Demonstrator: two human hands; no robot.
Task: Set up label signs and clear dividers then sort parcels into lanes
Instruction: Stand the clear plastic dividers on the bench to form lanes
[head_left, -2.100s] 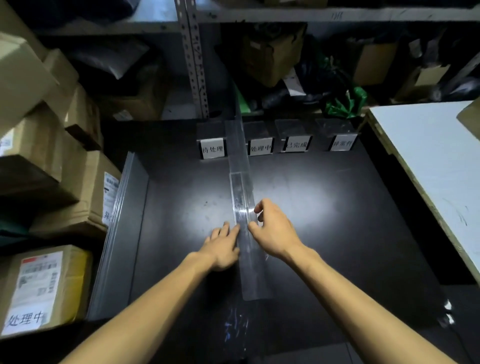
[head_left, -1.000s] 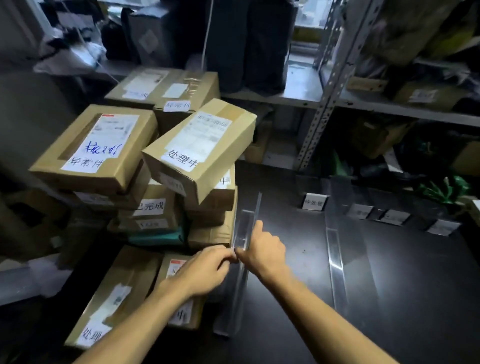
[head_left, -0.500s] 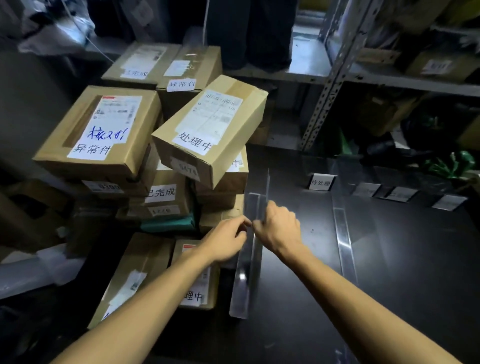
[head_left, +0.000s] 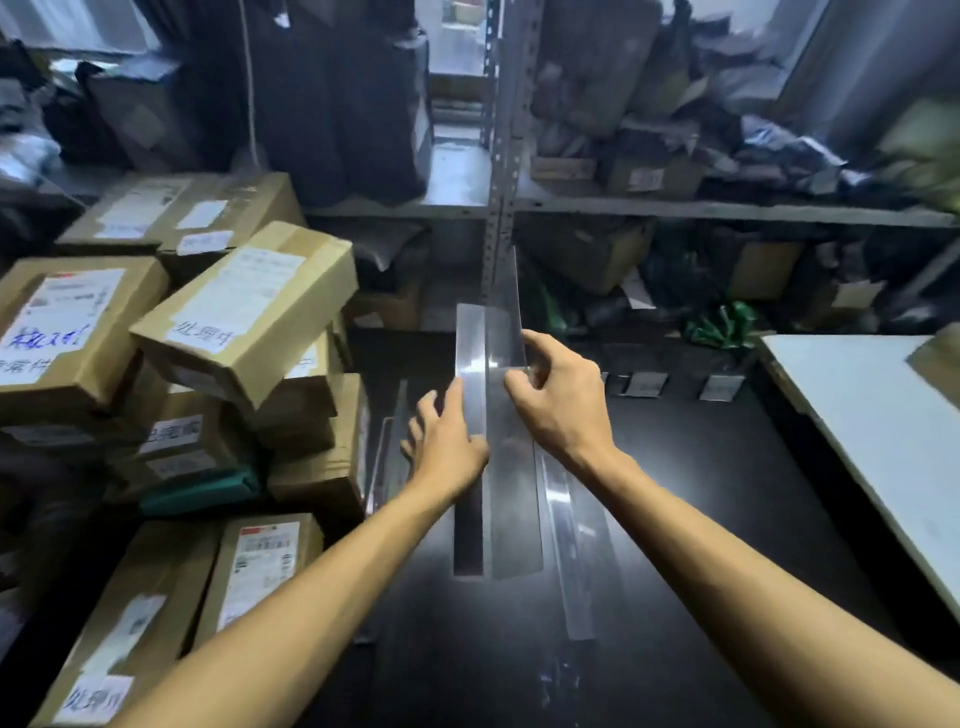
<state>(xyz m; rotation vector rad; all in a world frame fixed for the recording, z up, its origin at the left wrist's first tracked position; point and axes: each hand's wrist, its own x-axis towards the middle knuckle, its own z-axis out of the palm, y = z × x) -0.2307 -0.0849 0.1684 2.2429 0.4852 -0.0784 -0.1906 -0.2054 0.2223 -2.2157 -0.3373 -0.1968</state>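
Nearest the person, the near end of the clear divider (head_left: 511, 525) hangs free above the dark table (head_left: 701, 545), and its long axis runs straight away from the body, passing between the two hands. The left hand (head_left: 447, 441) holds its left flange, thumb on top and fingers seemingly curled beneath, though blur makes that uncertain. The right hand (head_left: 561, 405), slightly farther out, pinches the upright web from the other side. Just right of the right wrist a laid divider (head_left: 566, 525) lies parallel on the table. Beyond the right hand stand the label signs (head_left: 644, 385), so the next lane line probably lies rightward. Half a second ago both hands were at the stock beside the parcels (head_left: 244, 322); the divider now sits centred, well right of them.
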